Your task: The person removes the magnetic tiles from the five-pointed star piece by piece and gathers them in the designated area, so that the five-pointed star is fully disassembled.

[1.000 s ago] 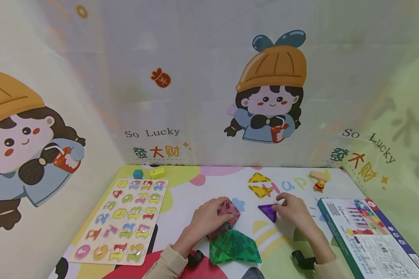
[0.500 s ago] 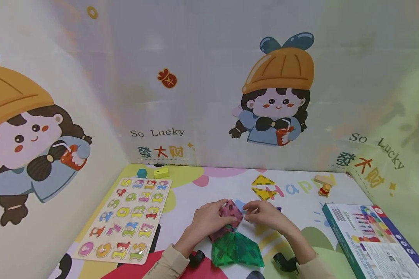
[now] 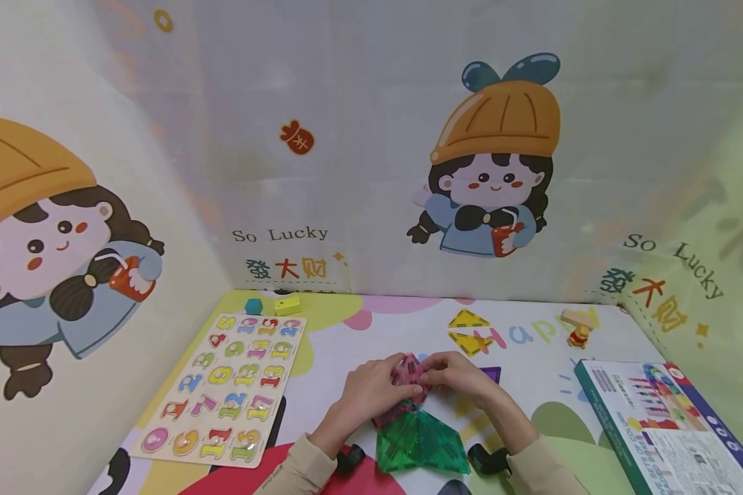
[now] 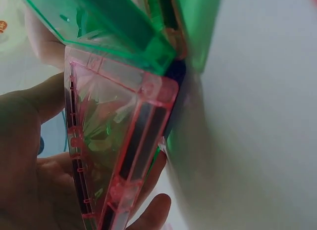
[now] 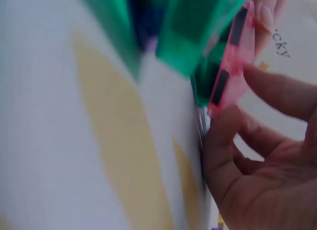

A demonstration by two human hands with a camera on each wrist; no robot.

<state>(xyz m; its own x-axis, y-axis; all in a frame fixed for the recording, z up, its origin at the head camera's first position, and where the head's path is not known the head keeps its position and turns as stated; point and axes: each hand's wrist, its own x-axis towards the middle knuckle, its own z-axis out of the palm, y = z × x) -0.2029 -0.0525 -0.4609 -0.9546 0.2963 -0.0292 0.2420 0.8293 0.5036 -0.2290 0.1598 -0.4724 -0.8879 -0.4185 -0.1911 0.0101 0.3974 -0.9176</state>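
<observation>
In the head view, my left hand [image 3: 369, 387] holds a cluster of pink see-through magnetic tiles [image 3: 406, 372] near the table's middle. From the other side my right hand [image 3: 461, 375] takes a pink tile's edge between bent fingers; the right wrist view shows those fingertips on the pink tile [image 5: 237, 62]. Green magnetic tiles [image 3: 418, 443] adjoin the pink ones on the near side, spread like a fan. Close up in the left wrist view, a pink tile [image 4: 106, 116] stands tilted beneath a green one [image 4: 111, 29]. A purple triangle tile [image 3: 492, 373] lies partly hidden behind my right hand.
Two yellow triangle tiles [image 3: 469, 319] lie farther back. A wooden number board [image 3: 223, 392] is at left, with a teal block [image 3: 254, 306] and a yellow block [image 3: 287, 305] behind it. At right are a flat box [image 3: 669, 419], a small bear figure [image 3: 578, 336] and a wooden piece [image 3: 579, 317].
My right hand has left the purple triangle and moved left onto the pink tiles. The left hand keeps its hold on them. The head view has shifted slightly.
</observation>
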